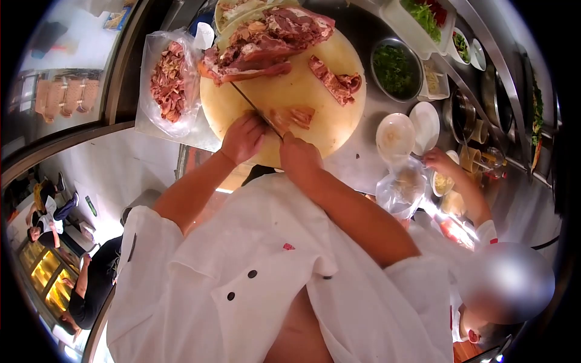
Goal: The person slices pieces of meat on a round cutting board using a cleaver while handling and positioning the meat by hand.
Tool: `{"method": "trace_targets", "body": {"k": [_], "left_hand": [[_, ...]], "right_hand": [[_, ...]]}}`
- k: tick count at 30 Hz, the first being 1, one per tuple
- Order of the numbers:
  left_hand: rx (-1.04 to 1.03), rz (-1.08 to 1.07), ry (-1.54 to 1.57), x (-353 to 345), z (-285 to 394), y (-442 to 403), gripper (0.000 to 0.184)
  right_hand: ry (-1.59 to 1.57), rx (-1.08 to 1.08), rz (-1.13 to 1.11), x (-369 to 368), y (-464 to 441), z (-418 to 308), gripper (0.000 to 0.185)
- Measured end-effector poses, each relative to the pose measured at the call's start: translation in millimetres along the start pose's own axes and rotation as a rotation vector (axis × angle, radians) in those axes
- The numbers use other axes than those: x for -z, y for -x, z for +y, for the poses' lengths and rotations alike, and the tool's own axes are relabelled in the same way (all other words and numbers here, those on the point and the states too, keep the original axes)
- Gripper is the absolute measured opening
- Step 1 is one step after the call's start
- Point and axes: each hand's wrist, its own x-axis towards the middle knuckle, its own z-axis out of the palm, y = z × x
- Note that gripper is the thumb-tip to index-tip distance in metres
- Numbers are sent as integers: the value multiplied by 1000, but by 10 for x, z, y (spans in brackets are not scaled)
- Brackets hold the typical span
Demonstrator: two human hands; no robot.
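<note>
A knife (pixel 255 107) lies across the round cutting board (pixel 339 57), its handle in my closed right hand (pixel 301 158). Its dark blade slants up and left toward a large chunk of meat (pixel 272 42) at the board's back. My left hand (pixel 244 138) is at the front of the board, left of the blade, with curled fingers pressed to the end of a small flat piece of meat (pixel 299 117). The fingertips are partly hidden. Farther right on the board is a strip of meat (pixel 334 81).
A clear plastic bag (pixel 192 106) of cut meat stands left of the board. To the right are a metal bowl (pixel 396 69) of chopped greens, white bowls (pixel 396 134) and a tub (pixel 417 21) of vegetables. A co-worker's hand (pixel 440 162) reaches in beside a plastic bag (pixel 402 187).
</note>
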Motion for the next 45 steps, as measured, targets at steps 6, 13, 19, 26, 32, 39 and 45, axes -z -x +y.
{"method": "trace_targets", "body": {"k": [6, 13, 19, 26, 32, 39, 45], "left_hand": [[-12, 27, -30, -21, 10, -11, 24], [37, 88, -136, 159, 138, -56, 23], [41, -40, -37, 184, -41, -108, 21], [626, -28, 306, 173, 374, 80, 23], [576, 21, 413, 86, 391, 254, 27], [116, 74, 67, 129, 286, 180, 22], [33, 123, -14, 85, 244, 134, 21]], "right_hand": [[28, -130, -89, -56, -130, -68, 23], [-59, -277, -272, 253, 346, 88, 23], [-175, -333, -168, 301, 722, 411, 32], [-112, -362, -22, 457, 599, 515, 31], [-185, -318, 30, 550, 584, 362, 31], [-255, -323, -135, 570, 544, 23, 31], [-204, -279, -206, 607, 587, -116, 29]]}}
